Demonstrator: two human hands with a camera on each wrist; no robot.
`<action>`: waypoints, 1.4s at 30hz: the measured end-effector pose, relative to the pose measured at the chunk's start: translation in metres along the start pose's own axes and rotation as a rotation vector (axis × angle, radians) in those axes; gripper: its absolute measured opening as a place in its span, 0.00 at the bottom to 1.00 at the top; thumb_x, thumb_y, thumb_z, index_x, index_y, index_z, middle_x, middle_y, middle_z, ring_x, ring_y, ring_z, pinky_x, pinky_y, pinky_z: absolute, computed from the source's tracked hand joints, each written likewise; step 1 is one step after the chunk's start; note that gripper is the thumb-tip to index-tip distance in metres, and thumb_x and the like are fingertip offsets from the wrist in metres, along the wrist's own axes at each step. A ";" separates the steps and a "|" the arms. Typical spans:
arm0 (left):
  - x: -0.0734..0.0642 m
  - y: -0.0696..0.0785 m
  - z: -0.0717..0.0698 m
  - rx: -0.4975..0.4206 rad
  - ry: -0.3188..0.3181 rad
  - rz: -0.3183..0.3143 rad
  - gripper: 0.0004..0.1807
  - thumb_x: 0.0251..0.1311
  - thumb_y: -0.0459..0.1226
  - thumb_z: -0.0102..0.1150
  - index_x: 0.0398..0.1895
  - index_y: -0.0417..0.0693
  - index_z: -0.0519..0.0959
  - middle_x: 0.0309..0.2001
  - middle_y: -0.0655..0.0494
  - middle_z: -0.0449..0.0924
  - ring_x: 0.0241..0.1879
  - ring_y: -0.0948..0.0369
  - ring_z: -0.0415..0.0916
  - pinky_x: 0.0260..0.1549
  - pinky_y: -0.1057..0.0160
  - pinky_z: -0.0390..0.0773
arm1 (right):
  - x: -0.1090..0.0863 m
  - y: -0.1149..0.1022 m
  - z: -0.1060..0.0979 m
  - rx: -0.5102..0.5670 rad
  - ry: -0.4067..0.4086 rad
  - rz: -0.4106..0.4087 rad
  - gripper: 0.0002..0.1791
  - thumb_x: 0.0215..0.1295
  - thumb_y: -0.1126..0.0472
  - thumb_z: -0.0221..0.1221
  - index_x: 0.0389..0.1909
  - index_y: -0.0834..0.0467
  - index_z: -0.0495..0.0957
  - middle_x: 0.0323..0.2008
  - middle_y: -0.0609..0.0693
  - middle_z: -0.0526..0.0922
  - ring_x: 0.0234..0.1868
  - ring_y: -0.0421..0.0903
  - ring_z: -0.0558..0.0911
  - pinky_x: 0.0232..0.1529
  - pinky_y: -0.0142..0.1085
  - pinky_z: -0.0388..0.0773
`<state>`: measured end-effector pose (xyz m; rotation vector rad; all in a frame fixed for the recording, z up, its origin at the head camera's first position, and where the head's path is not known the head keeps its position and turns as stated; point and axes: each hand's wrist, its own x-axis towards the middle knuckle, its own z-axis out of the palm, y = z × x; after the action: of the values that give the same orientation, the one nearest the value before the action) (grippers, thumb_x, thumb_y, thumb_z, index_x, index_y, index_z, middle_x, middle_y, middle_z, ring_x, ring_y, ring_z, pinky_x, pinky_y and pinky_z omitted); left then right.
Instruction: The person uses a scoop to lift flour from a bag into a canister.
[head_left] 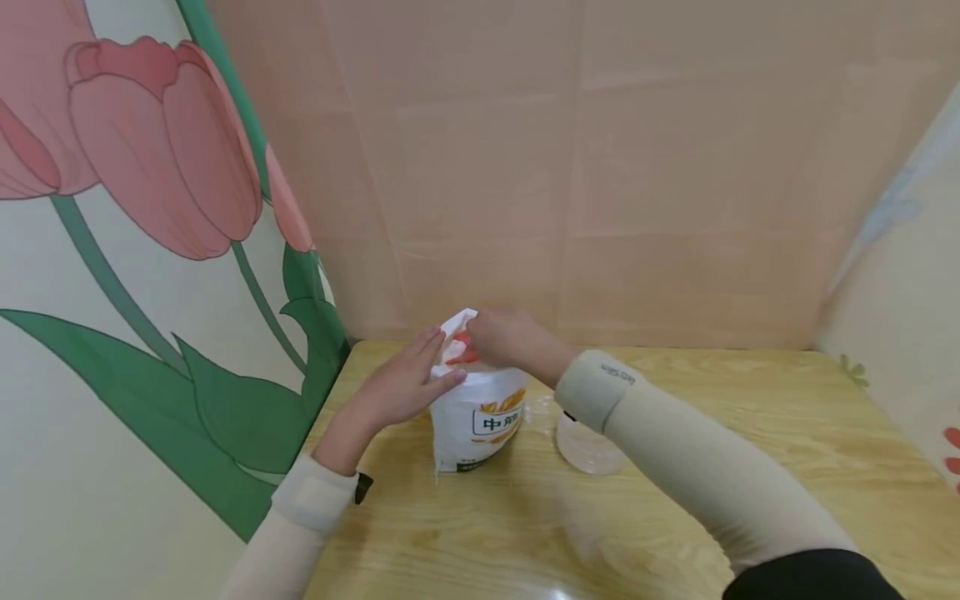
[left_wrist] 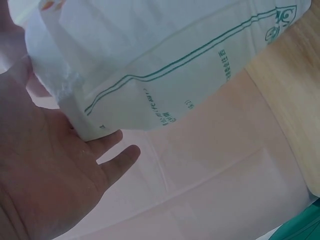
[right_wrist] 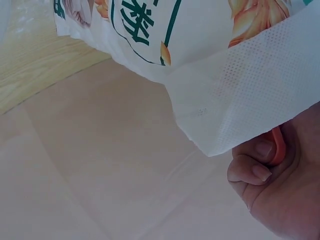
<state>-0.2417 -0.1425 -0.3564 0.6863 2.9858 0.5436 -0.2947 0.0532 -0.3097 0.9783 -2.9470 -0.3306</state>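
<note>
A white flour bag (head_left: 480, 421) with Chinese print and wheat pictures stands upright on the table, its top folded open. My left hand (head_left: 405, 379) rests at the bag's left rim, fingers straight and thumb stretched across the front edge. The left wrist view shows that hand (left_wrist: 50, 175) against the bag's corner, two fingers extended. My right hand (head_left: 513, 342) is over the bag's mouth. In the right wrist view, its curled fingers (right_wrist: 250, 175) grip an orange-red handle (right_wrist: 278, 147); the bag hides the rest of that tool.
A clear plastic bowl (head_left: 588, 450) stands right of the bag, partly behind my right forearm. Whitish flecks lie between them on the wooden table (head_left: 750, 425). A pinkish-brown cloth (head_left: 600, 167) covers the back; a tulip-painted wall (head_left: 165, 150) rises at the left.
</note>
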 end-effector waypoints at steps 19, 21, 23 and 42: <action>0.002 0.005 0.002 -0.002 -0.009 -0.034 0.56 0.63 0.76 0.36 0.82 0.47 0.48 0.82 0.53 0.43 0.81 0.55 0.41 0.75 0.47 0.55 | -0.042 0.028 0.005 0.244 0.167 -0.030 0.12 0.74 0.56 0.57 0.37 0.61 0.81 0.33 0.54 0.82 0.32 0.51 0.80 0.37 0.45 0.81; 0.002 0.006 0.002 -0.001 -0.006 -0.039 0.56 0.63 0.75 0.36 0.82 0.46 0.48 0.82 0.53 0.44 0.81 0.55 0.41 0.75 0.47 0.56 | -0.048 0.032 0.008 0.273 0.215 -0.053 0.11 0.74 0.56 0.58 0.35 0.60 0.80 0.30 0.53 0.81 0.31 0.51 0.80 0.36 0.45 0.80; 0.002 0.007 0.001 0.005 -0.004 -0.041 0.55 0.64 0.75 0.36 0.82 0.46 0.49 0.82 0.52 0.44 0.81 0.55 0.41 0.75 0.47 0.56 | -0.054 0.036 0.010 0.304 0.253 -0.062 0.11 0.74 0.56 0.58 0.35 0.59 0.80 0.29 0.51 0.80 0.31 0.50 0.79 0.36 0.45 0.79; 0.001 0.001 0.001 0.051 0.014 -0.013 0.54 0.67 0.74 0.32 0.81 0.42 0.51 0.82 0.50 0.45 0.80 0.54 0.43 0.75 0.48 0.56 | -0.135 0.064 0.005 0.432 0.399 0.040 0.08 0.73 0.58 0.61 0.33 0.57 0.77 0.23 0.45 0.71 0.25 0.43 0.70 0.30 0.38 0.69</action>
<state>-0.2419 -0.1408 -0.3574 0.6689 3.0248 0.4744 -0.2246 0.1843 -0.2948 0.8827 -2.7023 0.4683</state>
